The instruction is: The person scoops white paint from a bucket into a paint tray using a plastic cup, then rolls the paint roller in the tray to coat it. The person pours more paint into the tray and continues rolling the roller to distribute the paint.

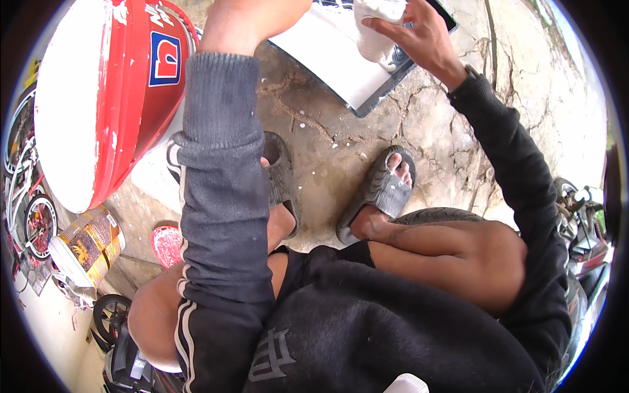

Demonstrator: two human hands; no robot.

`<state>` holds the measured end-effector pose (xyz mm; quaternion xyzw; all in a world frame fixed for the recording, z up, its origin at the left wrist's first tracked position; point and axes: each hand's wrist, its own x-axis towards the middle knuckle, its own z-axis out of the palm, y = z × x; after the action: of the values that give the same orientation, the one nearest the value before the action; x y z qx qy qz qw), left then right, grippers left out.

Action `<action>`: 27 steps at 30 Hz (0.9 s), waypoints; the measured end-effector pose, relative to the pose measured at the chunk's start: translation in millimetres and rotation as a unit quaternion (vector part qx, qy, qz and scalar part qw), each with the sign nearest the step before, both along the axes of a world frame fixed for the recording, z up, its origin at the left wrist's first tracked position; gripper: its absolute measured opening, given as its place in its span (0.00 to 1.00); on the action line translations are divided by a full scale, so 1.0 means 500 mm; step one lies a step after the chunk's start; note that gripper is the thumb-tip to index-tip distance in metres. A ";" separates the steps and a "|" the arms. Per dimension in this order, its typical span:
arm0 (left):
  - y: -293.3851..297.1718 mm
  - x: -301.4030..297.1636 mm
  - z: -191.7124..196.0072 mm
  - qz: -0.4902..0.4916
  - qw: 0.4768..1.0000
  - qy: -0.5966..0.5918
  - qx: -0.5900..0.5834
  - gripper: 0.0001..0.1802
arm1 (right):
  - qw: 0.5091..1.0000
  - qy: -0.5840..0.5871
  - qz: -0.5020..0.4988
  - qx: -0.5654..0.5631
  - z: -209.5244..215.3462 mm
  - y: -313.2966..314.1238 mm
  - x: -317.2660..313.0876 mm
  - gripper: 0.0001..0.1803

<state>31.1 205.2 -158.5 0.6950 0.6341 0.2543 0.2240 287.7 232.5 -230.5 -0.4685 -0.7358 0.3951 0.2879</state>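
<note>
My left hand (259,23) reaches over the far edge, left of a dark-rimmed tray (362,110). Its fingers are cut off by the top of the picture. At the tray's right side my right hand (429,42) is closed on a thick white piece (375,40), thumb along its side. That piece looks rounded and ribbed, and its upper end is out of view, so I cannot make out its kind. White covers much of the tray's inside, and a blue-and-white patterned part (337,4) shows at its far end.
A large red bucket with white smears (141,98) stands close on the left. Beyond it are a patterned brown-and-yellow tub (101,245), a red-and-white round thing (166,246) and bicycles (40,226). A tyre (439,215) lies behind my right leg on cracked concrete (321,141).
</note>
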 end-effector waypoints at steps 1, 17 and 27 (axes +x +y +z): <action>0.010 -0.003 0.028 -0.020 0.997 -0.003 -0.072 0.20 | 1.000 0.006 -0.005 -0.002 0.005 0.000 0.006 0.35; -0.003 -0.054 -0.103 -0.023 0.976 -0.136 -0.168 0.30 | 0.994 -0.085 -0.034 0.059 -0.067 0.022 0.036 0.43; -0.007 -0.029 -0.146 -0.042 0.976 -0.144 -0.155 0.31 | 0.980 -0.136 0.002 0.148 -0.068 0.013 0.047 0.42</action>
<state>16.5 201.6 -231.3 0.6339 0.5971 0.2409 0.4284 311.1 238.9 -264.4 -0.4690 -0.8192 0.2153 0.2502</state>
